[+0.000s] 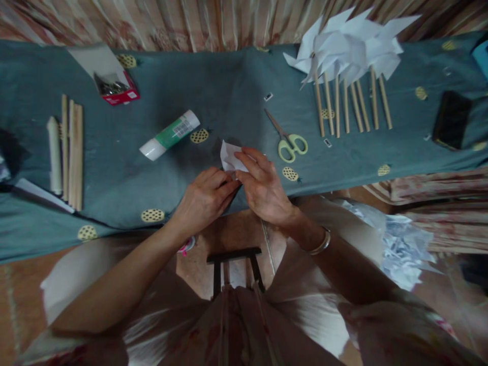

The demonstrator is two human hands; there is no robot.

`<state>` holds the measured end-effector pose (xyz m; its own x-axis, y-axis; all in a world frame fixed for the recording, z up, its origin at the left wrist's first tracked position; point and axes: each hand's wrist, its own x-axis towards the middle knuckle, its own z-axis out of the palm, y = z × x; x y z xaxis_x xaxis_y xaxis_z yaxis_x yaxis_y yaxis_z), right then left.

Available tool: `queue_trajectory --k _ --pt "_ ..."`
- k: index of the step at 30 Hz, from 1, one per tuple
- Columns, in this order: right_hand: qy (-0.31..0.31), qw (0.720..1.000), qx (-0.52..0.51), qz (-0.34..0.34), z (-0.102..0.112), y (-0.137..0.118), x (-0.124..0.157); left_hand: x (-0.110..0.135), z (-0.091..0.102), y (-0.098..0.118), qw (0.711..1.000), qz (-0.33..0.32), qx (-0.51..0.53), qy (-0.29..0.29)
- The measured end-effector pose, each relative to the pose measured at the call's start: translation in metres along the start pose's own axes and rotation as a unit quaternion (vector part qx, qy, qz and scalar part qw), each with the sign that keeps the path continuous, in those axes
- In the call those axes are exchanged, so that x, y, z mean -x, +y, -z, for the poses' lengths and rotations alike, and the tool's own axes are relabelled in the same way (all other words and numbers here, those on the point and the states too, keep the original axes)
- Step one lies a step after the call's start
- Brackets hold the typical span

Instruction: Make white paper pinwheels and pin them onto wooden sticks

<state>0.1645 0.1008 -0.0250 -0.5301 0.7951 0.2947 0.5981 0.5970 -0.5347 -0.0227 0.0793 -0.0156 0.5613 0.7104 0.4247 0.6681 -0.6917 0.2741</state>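
Note:
Between my hands, over the front edge of the cloth-covered table, is a small folded piece of white paper [230, 155]. My left hand [208, 195] pinches its lower edge with thumb and forefinger. The fingers of my right hand [263, 185] lie over its right side, with the thumb close to the left fingertips. A glue stick [170, 135] with a green label lies beyond my left hand. Scissors [288, 142] with pale green handles rest just past my right hand, blades pointing away.
Several white paper pinwheels [346, 48] on wooden sticks lie at the back right. Left are wooden sticks [78, 157] and a red box [121, 94] of small metal pieces. A dark phone [452, 120] sits far right. Paper scraps [406, 249] fill a bag below the table.

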Motion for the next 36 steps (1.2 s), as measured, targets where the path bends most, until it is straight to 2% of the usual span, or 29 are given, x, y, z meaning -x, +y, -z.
queue_trajectory --k 5,9,12,15,20,23,29,33,36 --pt "-0.002 1.0 -0.003 -0.018 0.005 0.0 -0.001 0.0 -0.003 -0.001 1.0 -0.006 0.005 0.015" --pt "0.026 0.999 0.005 -0.024 0.012 0.007 -0.002 0.0 -0.003 -0.001 1.0 -0.005 0.009 0.007" --pt "0.048 0.997 -0.002 -0.058 0.017 0.014 -0.004 0.001 -0.001 -0.002 1.0 -0.002 0.003 0.002" --pt "0.048 0.995 0.006 -0.083 0.018 0.018 -0.006 0.001 0.003 -0.011 1.0 -0.001 -0.011 0.002" --pt "0.035 0.996 0.009 -0.077 0.019 0.012 -0.007 0.001 0.01 -0.032 0.998 0.016 -0.055 0.03" --pt "0.02 0.997 0.016 -0.075 0.021 0.008 -0.006 0.0 0.013 -0.036 0.997 0.025 -0.066 0.035" --pt "0.008 0.996 0.034 -0.086 0.023 0.002 -0.006 -0.001 0.01 -0.021 0.998 0.029 -0.043 0.038" --pt "-0.002 0.996 0.045 -0.083 0.024 -0.001 -0.005 -0.001 0.005 -0.01 1.0 -0.003 -0.031 0.001" --pt "-0.013 0.995 0.05 -0.079 0.024 -0.002 -0.004 -0.002 0.001 -0.006 1.0 -0.011 -0.029 -0.002"
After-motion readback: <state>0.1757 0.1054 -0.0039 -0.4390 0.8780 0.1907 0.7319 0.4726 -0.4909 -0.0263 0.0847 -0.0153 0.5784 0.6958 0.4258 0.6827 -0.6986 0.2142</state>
